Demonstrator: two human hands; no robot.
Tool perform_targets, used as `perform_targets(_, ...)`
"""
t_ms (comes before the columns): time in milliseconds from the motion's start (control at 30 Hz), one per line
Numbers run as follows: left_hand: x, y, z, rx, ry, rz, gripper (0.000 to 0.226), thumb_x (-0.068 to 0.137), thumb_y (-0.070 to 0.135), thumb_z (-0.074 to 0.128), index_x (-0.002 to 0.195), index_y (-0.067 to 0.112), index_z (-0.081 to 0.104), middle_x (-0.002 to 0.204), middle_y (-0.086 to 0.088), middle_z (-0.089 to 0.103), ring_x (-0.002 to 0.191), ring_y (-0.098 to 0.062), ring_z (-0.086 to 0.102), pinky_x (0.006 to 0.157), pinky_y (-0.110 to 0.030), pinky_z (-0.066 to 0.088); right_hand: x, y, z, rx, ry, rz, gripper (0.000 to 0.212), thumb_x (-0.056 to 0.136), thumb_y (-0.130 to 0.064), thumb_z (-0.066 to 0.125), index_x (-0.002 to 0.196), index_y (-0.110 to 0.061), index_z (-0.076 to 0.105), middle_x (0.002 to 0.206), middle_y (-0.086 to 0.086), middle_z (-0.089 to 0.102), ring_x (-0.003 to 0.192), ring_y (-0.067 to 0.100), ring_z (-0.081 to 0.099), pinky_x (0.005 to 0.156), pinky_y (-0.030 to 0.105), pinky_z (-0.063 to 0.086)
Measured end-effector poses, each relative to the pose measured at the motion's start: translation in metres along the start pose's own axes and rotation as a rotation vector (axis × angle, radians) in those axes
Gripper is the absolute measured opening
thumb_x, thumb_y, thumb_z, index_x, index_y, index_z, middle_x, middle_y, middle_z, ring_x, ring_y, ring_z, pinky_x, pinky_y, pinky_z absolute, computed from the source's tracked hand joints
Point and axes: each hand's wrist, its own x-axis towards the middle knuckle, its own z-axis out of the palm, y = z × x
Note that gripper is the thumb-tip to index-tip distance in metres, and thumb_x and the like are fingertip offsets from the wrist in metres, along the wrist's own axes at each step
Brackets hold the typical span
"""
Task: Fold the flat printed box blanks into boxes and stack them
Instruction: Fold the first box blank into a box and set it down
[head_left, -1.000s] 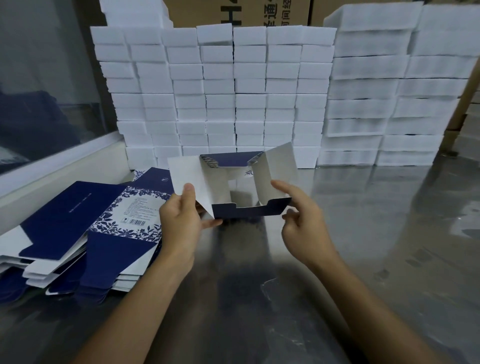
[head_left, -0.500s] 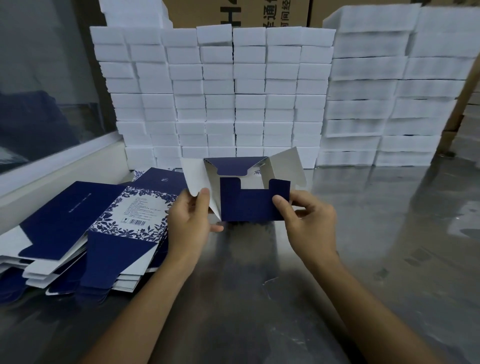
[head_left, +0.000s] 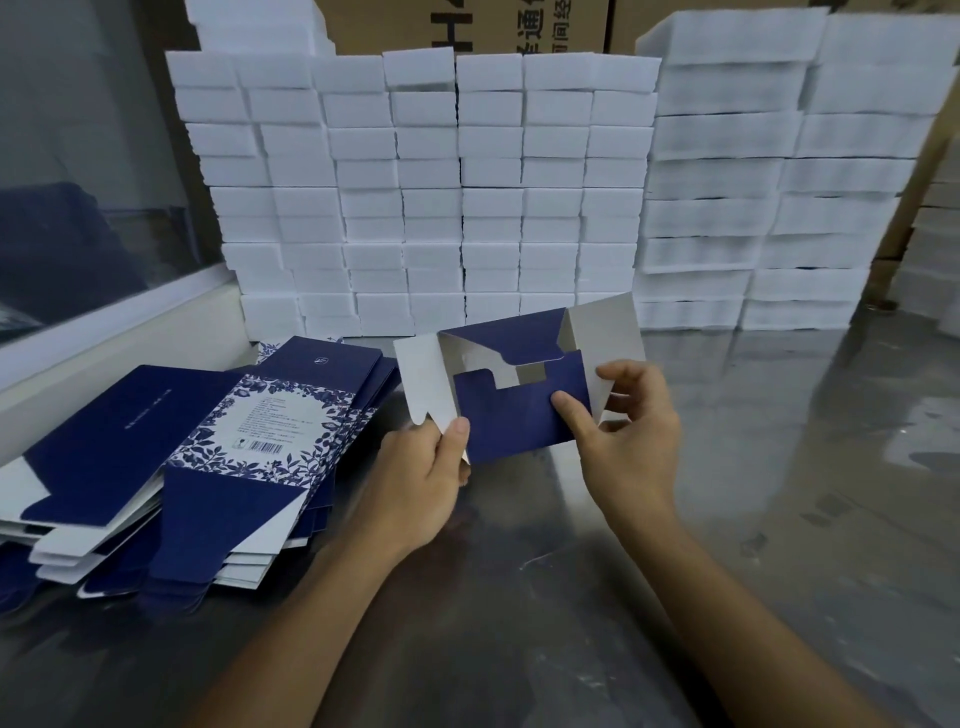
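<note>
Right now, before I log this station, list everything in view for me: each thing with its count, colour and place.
half-folded box: one, navy outside, grey-white inside, held above the table, end flaps partly folded in.
flat box blanks: one pile, count unclear, navy with blue floral print, left on the table.
white blocks: many, in stacked columns along the back.
cardboard cartons: brown, behind the white blocks, count unclear.
table: one, shiny grey metal.
left hand: grips the box's left edge.
right hand: thumb presses the navy flap, fingers behind the right side flap.
</note>
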Motion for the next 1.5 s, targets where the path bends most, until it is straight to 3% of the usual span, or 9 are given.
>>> perform_targets(233,-0.002,0.013,0.012,-0.252,0.097,-0.12,0.038,0.101,0.025,0.048,0.067,0.011,0.058,0.061,-0.001,0.069,0.049,-0.011,0.066,0.048,-0.011,0.046,-0.005,0.007,0.008,-0.076,0.088,0.066,0.03,0.085,-0.041,0.076,0.069,-0.027,0.055,0.091,-0.012,0.051,0.083,0.006,0.054,0.071,0.021,0.043)
perform_targets(367,-0.004,0.018,0.019,-0.364,0.072,-0.244,0.032,0.101,0.027,0.048,0.076,0.015,0.063,0.069,0.007,0.073,0.054,-0.018,0.07,0.059,-0.021,0.054,-0.011,0.01,0.011,-0.101,-0.139,0.029,0.052,0.094,-0.046,0.064,0.056,-0.012,0.053,0.053,0.001,0.052,0.052,0.012,0.047,0.056,0.034,0.042)
perform_targets(500,-0.006,0.017,0.018,-0.419,0.032,-0.267,0.025,0.101,0.024,0.049,0.084,0.017,0.065,0.075,0.005,0.075,0.068,-0.018,0.073,0.074,-0.046,0.06,-0.024,0.006,0.022,-0.138,-0.418,-0.041,0.036,0.096,-0.04,0.061,0.068,-0.019,0.066,0.062,-0.005,0.062,0.06,0.008,0.057,0.056,0.018,0.044)
perform_targets(633,-0.008,0.017,0.016,-0.413,0.023,-0.269,0.027,0.101,0.022,0.048,0.082,0.015,0.066,0.075,-0.001,0.075,0.069,-0.018,0.073,0.075,-0.05,0.059,-0.03,0.004,0.025,-0.181,-0.545,-0.017,0.041,0.099,-0.041,0.057,0.071,-0.013,0.068,0.065,0.001,0.065,0.063,0.017,0.062,0.065,0.039,0.053)
perform_targets(833,-0.008,0.022,0.017,-0.397,0.022,-0.243,0.028,0.101,0.02,0.048,0.08,0.017,0.067,0.075,-0.002,0.074,0.068,-0.019,0.072,0.071,-0.047,0.061,-0.026,0.005,0.023,-0.126,-0.507,0.017,0.047,0.102,-0.031,0.053,0.072,0.003,0.064,0.071,0.019,0.065,0.068,0.032,0.06,0.066,0.049,0.051)
perform_targets(967,-0.007,0.021,0.018,-0.343,0.032,-0.241,0.03,0.101,0.022,0.048,0.083,0.01,0.069,0.071,-0.001,0.073,0.061,-0.016,0.07,0.065,-0.033,0.059,-0.028,0.005,0.025,-0.107,-0.511,0.031,0.048,0.102,-0.034,0.054,0.071,-0.001,0.067,0.067,0.013,0.066,0.063,0.025,0.06,0.064,0.044,0.053)
perform_targets(1100,-0.007,0.019,0.017,-0.299,0.082,-0.203,0.035,0.101,0.021,0.048,0.071,0.013,0.066,0.058,0.007,0.068,0.049,-0.003,0.062,0.048,-0.009,0.044,-0.022,0.005,0.024,-0.002,-0.392,0.091,0.048,0.101,-0.037,0.055,0.068,-0.005,0.066,0.054,-0.001,0.057,0.05,0.005,0.047,0.052,0.02,0.041)
perform_targets(1300,-0.008,0.017,0.018,-0.299,0.049,-0.162,0.034,0.101,0.021,0.049,0.071,0.014,0.064,0.061,0.011,0.07,0.052,-0.001,0.063,0.051,-0.013,0.047,-0.011,0.011,0.018,0.028,-0.33,0.133,0.045,0.103,-0.03,0.053,0.068,-0.004,0.063,0.054,-0.01,0.06,0.05,0.002,0.051,0.05,0.014,0.039)
perform_targets(1500,-0.007,0.014,0.018,-0.278,0.044,-0.144,0.032,0.1,0.022,0.05,0.071,0.019,0.063,0.064,0.013,0.071,0.062,-0.002,0.066,0.066,-0.031,0.054,-0.012,0.014,0.02,0.045,-0.304,0.135,0.048,0.102,-0.034,0.053,0.07,0.001,0.063,0.058,0.002,0.062,0.052,0.004,0.051,0.049,0.015,0.039)
